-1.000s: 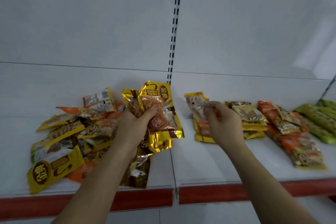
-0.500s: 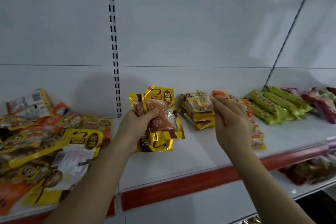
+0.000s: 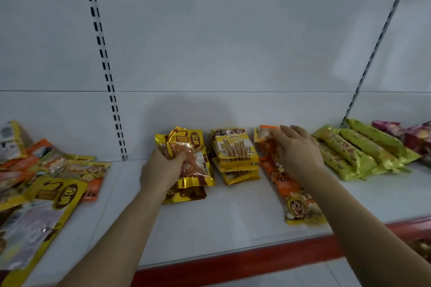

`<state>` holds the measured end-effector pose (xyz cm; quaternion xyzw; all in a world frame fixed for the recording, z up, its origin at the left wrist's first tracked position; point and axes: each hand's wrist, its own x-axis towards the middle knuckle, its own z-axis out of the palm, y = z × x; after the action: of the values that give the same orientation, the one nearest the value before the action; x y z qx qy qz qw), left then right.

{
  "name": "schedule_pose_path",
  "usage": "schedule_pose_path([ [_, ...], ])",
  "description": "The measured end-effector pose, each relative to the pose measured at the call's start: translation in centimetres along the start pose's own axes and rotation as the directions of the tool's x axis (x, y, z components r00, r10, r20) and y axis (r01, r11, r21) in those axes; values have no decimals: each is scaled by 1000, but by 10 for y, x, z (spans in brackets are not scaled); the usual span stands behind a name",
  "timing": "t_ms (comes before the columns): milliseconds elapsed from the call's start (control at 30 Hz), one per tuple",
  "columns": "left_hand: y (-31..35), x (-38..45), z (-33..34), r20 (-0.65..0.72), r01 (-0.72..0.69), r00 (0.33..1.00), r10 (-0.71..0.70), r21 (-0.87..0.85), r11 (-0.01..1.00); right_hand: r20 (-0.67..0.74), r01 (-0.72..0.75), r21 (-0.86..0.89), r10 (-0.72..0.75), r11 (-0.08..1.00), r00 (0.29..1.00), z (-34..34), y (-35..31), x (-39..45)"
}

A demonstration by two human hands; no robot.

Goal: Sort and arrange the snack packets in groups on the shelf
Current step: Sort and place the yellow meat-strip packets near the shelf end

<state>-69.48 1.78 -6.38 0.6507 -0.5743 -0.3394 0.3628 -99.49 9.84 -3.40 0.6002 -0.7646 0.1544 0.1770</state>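
White shelf (image 3: 233, 228): left hand (image 3: 163, 170) clamps gold packets (image 3: 189, 158) mid-placement; right hand (image 3: 298, 154), fingers straight, presses orange packets (image 3: 286, 184); release next.

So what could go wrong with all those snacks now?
The left hand grips several gold packets at once, so one might slip out or land crooked beside the yellow stack. The right hand rests on the orange packets, whose nearest one lies close to the shelf's red edge; a nudge could perhaps push it off. The unsorted pile at the left also reaches that edge.
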Motion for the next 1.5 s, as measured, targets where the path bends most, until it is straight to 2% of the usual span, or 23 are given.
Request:
schedule_pose_path([
  [67, 2, -3, 1, -65, -15, 997, 29, 215, 976, 156, -16, 57, 7, 998, 988, 3, 2, 3],
  [133, 2, 0, 2, -47, -23, 998, 33, 217, 976, 195, -36, 128, 10, 991, 981, 4, 3, 2],
  [233, 1, 5, 0, 8, -62, 998, 62, 152, 986, 136, -19, 170, -5, 985, 991, -2, -5, 0],
  [400, -1, 4, -10, -2, -94, 996, 95, 107, 990, -63, 146, 226, -135, 963, 989, -28, -52, -2],
  [600, -5, -7, -42, -57, -193, 978, 203, 139, 971, -115, 321, 294, -301, 900, 947, -28, -131, -13],
  [800, -29, -16, -113, -161, -354, 891, 424, 336, 873, -101, 406, 318, -395, 857, 913, -21, -222, -31],
  [1033, -77, -25, -220, -96, -380, 877, 471, 462, 801, 52, 432, 353, -479, 830, 876, -17, -329, -62],
  [1100, -91, -28, -245, -68, -386, 872, 485, 513, 767, 113, 405, 354, -468, 843, 876, -15, -358, -72],
  [1167, -104, -31, -262, -30, -393, 876, 481, 536, 748, 209, 300, 361, -390, 883, 897, -13, -382, -81],
  [1300, -126, -35, -271, 191, -435, 888, 419, 643, 631, 388, 92, 364, -241, 927, 890, -6, -414, -97],
  [1400, -137, -39, -268, 304, -489, 867, 395, 673, 554, 443, -51, 446, -171, 894, 880, -7, -428, -102],
  [1500, -139, -39, -270, 331, -503, 863, 381, 628, 594, 382, -131, 605, -142, 785, 913, -17, -431, -101],
])
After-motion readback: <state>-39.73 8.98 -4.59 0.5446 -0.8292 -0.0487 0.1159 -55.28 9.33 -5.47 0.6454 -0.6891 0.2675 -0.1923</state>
